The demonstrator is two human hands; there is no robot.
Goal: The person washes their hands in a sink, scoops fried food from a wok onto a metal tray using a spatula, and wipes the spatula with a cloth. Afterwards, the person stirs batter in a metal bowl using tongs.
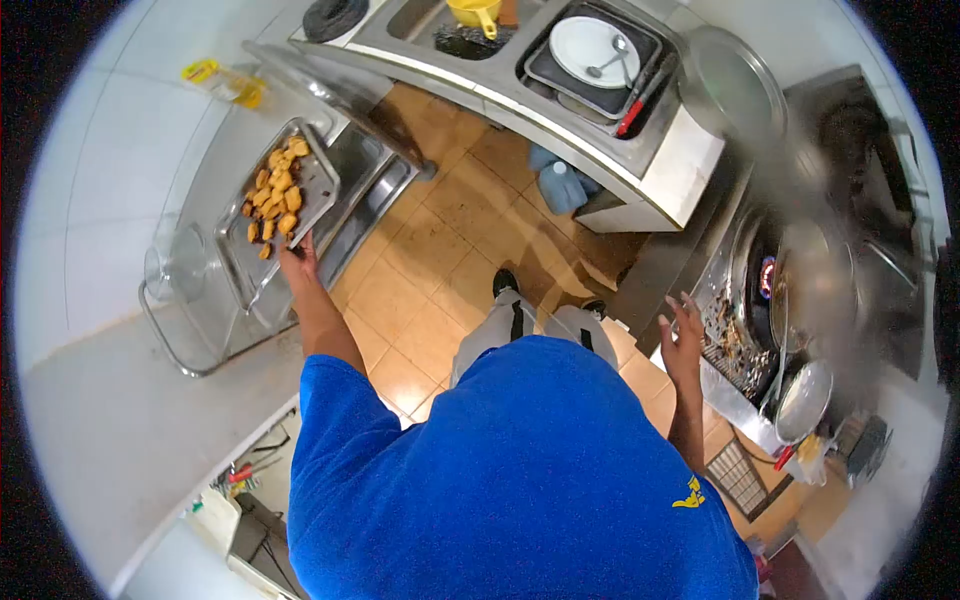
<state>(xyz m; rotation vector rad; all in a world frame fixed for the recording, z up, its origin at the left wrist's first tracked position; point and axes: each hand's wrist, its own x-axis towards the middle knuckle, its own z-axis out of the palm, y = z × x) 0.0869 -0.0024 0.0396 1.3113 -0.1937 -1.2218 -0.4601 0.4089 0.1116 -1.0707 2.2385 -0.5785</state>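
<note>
A metal tray [319, 188] on the left holds several golden-brown fried pieces [273, 198] with darker bits among them. My left hand [301, 262] is closed on the tray's near edge, its fingers partly hidden there. The tray is over a steel counter [367, 222]. On the other side, my right hand [684, 340] hangs in the air with its fingers apart and nothing in it. It is nearest the stove, where a lit burner flame [767, 277] shows beside a large pan [815, 275] with a blurred haze over it.
Ahead is a double sink with a yellow pot [474, 12], a white plate [592, 52] and a red-handled utensil [631, 118]. A large round lid [735, 85] leans at the right. A bottle of yellow liquid [228, 84] and a glass jar [177, 270] stand left. Blue jugs [562, 187] sit under the sink.
</note>
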